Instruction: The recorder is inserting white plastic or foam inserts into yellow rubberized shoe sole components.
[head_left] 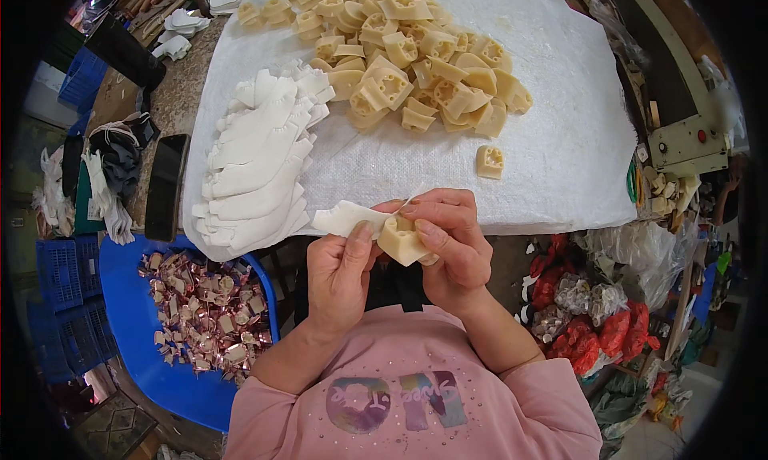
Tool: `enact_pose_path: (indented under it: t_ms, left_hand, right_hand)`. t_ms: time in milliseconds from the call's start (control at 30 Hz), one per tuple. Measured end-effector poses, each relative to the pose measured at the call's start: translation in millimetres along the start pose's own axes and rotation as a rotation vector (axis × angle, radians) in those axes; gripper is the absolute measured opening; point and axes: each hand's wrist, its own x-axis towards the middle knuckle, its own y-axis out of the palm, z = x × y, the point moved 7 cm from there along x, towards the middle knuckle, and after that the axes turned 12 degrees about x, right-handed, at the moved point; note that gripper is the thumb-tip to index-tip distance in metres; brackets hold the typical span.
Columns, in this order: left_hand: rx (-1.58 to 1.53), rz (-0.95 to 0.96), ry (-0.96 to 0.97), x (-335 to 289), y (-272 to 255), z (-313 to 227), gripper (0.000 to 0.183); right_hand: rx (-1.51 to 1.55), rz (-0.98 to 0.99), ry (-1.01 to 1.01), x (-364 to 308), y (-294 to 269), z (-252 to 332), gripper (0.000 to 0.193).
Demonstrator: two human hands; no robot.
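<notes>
My left hand [340, 272] pinches a white flat cut-out piece [346, 218] between thumb and fingers, right beside the cream block. With my right hand [454, 252] I grip a cream moulded block [402, 242], thumb on its near side and fingers over its top. The white piece's right end meets the block, and a thin white edge stands up at my right fingertips. Both hands are in front of the table's near edge. Beyond them on the covered table lies a single hollow cream block [490, 162]. What my hidden fingers touch behind the block I cannot tell.
A white woven sheet [560, 132] covers the table. On it are a heap of cream blocks [416, 52] and overlapping white cut-outs [260, 156]. A phone [166, 188] lies at left, above a blue tub [132, 332] of shiny pinkish pieces. Red bags [596, 336] are at right.
</notes>
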Motion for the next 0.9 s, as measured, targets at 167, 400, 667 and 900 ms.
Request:
enact_pose_path:
  t_ms: [167,400,667,900]
  left_hand:
    - [0.066,-0.077,0.004,1.4,-1.0,0.6,0.038]
    - [0.232,-0.182,0.003,0.7,-5.2,7.6,0.038]
    - [0.586,-0.12,0.051,1.4,-15.9,-5.2,0.039]
    - [0.762,-0.214,0.209,4.6,-22.2,-16.1,0.022]
  right_hand:
    - [-0.02,0.007,-0.001,3.5,-1.1,-1.7,0.047]
    - [-0.25,0.081,-0.062,7.0,2.4,-2.9,0.032]
    - [-0.292,0.086,-0.049,11.8,0.3,-8.8,0.029]
    - [-0.521,0.338,0.091,20.6,9.4,-1.8,0.021]
